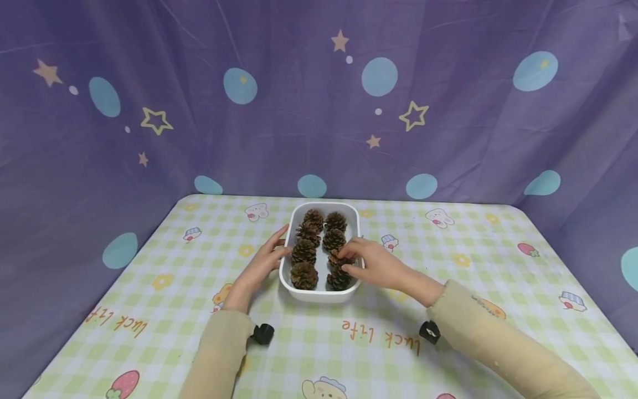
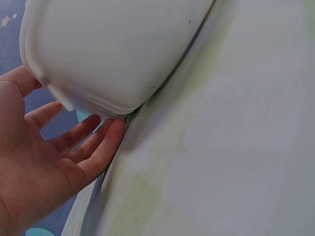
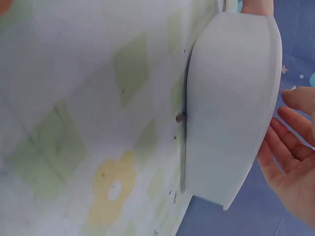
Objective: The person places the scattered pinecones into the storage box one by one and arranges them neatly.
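Note:
A white rectangular box [image 1: 322, 297] stands on the table and holds two rows of brown pine cones [image 1: 304, 276]. My left hand [image 1: 261, 265] is at the box's left side, thumb at the rim and fingers loosely spread against the outer wall; the left wrist view shows the fingertips [image 2: 115, 129] low by the corner. Over the right rim reaches my right hand [image 1: 375, 264]. Its thumb and index finger pinch a pine cone [image 1: 335, 261] in the right row, partly hidden by the fingers. The other right fingers [image 3: 283, 142] lie close to the rim in the right wrist view.
A green-and-white checked cloth [image 1: 169, 327] with printed drawings covers the table. Purple curtain [image 1: 299, 149] hangs close behind the table's far edge and along the sides. Small dark crumbs [image 3: 180, 118] lie beside the box. Each wrist carries a black camera [image 1: 263, 334].

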Demonstrator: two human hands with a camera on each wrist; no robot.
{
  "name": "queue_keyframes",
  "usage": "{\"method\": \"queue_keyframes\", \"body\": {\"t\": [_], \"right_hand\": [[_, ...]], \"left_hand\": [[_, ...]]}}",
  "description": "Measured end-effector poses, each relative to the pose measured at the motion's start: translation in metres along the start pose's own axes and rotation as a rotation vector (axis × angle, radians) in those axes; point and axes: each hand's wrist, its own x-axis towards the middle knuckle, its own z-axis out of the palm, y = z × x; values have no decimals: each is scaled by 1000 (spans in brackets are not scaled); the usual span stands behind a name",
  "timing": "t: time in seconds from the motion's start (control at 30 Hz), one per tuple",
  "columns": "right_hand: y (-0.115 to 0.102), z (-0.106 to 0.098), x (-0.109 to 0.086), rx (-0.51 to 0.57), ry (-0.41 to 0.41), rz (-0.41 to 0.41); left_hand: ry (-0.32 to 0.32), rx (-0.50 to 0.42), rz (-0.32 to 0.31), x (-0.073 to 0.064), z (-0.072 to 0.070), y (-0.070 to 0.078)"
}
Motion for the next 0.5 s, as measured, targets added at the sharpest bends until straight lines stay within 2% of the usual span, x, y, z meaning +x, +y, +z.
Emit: {"method": "queue_keyframes", "body": {"t": [0.27, 0.5], "right_hand": [[17, -7, -6, 10, 122, 14], [35, -19, -14, 11, 184, 95]], "left_hand": [[26, 86, 47, -3, -2, 9], [26, 199, 103, 0, -12, 20]]}}
